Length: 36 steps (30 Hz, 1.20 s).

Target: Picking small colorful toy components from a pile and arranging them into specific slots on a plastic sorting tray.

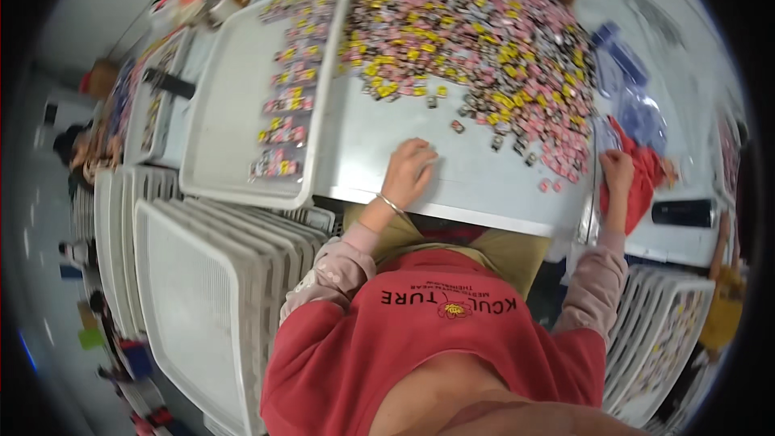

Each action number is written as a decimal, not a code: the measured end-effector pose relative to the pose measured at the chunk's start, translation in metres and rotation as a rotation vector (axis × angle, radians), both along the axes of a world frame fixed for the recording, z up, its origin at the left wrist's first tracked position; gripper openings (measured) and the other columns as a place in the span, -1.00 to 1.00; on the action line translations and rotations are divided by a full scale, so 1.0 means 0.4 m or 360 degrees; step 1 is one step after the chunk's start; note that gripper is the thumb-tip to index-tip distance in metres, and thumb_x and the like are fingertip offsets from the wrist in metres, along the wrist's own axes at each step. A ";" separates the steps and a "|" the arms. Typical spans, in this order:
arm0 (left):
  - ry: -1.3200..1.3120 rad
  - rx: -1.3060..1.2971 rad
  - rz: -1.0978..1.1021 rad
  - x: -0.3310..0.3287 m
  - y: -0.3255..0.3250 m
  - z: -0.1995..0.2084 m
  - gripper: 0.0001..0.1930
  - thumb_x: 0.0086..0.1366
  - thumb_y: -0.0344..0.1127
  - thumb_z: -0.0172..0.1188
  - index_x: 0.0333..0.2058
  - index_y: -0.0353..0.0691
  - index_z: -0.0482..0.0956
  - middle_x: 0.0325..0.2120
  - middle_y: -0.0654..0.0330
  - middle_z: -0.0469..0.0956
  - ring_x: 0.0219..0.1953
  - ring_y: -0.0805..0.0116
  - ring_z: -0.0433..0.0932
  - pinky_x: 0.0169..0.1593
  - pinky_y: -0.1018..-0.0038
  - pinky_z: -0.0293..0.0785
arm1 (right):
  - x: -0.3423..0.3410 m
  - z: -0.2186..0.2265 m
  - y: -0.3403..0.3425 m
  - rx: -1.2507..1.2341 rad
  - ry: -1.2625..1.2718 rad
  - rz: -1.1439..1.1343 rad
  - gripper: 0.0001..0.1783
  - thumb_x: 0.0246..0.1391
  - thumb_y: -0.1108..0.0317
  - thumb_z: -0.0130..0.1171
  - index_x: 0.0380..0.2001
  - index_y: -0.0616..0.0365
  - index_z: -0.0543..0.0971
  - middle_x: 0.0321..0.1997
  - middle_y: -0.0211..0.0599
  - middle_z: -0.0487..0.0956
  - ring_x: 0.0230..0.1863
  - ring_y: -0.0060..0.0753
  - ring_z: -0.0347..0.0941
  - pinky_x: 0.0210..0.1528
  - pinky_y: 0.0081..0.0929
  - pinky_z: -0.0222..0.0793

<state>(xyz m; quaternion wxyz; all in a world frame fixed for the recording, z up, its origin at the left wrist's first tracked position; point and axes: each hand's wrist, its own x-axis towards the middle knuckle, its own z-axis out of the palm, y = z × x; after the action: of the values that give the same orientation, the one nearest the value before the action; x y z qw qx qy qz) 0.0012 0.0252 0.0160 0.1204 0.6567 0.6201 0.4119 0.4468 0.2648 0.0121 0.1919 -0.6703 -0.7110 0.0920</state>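
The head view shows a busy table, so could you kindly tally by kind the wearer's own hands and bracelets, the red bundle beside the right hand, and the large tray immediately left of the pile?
Hands (left hand, right hand): 2
Bracelet: 1
Red bundle: 1
Large white tray: 1
Total: 5

Found pieces [476, 40] heaped loose on table [367, 149], small, blocky, mixed pink, yellow, black and pale; noted dense toward far side, thinning to scattered singles toward near edge; noted apart from left hand [410, 171]; at right, found red cloth [646, 165], crumpled, lying close against right hand [617, 171]; cannot tell whether gripped.
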 end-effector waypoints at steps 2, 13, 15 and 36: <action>-0.0021 -0.0034 0.0059 0.001 -0.051 -0.032 -0.72 0.01 -0.55 0.18 -0.24 -0.25 0.58 -0.10 0.00 0.47 0.04 -0.03 0.41 0.07 0.24 0.36 | 0.054 -0.013 0.047 -0.0200 0.0341 0.0257 -0.78 -0.13 0.33 0.32 -0.39 0.22 0.68 -0.57 -0.31 0.62 -0.50 -0.47 0.53 -0.42 -0.48 0.40; 0.0262 0.0223 0.0287 0.027 -0.091 -0.058 -0.69 0.00 -0.54 0.16 -0.20 -0.27 0.54 -0.08 0.02 0.43 0.08 -0.02 0.37 0.15 0.19 0.29 | 0.083 -0.030 0.170 -0.0638 0.0482 0.0454 -0.78 -0.03 0.31 0.30 -0.59 0.26 0.65 -0.75 -0.44 0.46 -0.75 -0.63 0.29 -0.69 -0.58 0.12; 0.0253 0.0264 0.0245 0.032 -0.085 -0.065 -0.68 -0.02 -0.53 0.16 -0.20 -0.26 0.53 -0.08 0.01 0.42 0.07 -0.03 0.37 0.15 0.18 0.29 | 0.101 -0.052 0.159 -0.0271 0.0043 0.0545 -0.71 -0.19 0.20 0.36 -0.65 0.24 0.61 -0.74 -0.26 0.48 -0.69 -0.40 0.41 -0.58 -0.38 0.26; 0.0264 0.0254 0.0283 0.012 -0.097 -0.058 -0.69 0.00 -0.51 0.14 -0.20 -0.26 0.51 -0.12 -0.01 0.43 0.04 -0.06 0.38 0.11 0.14 0.31 | 0.043 -0.086 0.166 0.0294 -0.0093 0.0045 -0.65 0.20 0.16 -0.06 -0.20 0.23 0.52 -0.19 0.20 0.54 -0.07 0.27 0.43 -0.09 -0.01 0.32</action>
<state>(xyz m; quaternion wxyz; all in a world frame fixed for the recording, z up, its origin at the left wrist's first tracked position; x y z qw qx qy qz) 0.0061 -0.0135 -0.0071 -0.0209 0.6384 0.6490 0.4133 0.4641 0.3313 -0.0222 0.2307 -0.6421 -0.7311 0.0089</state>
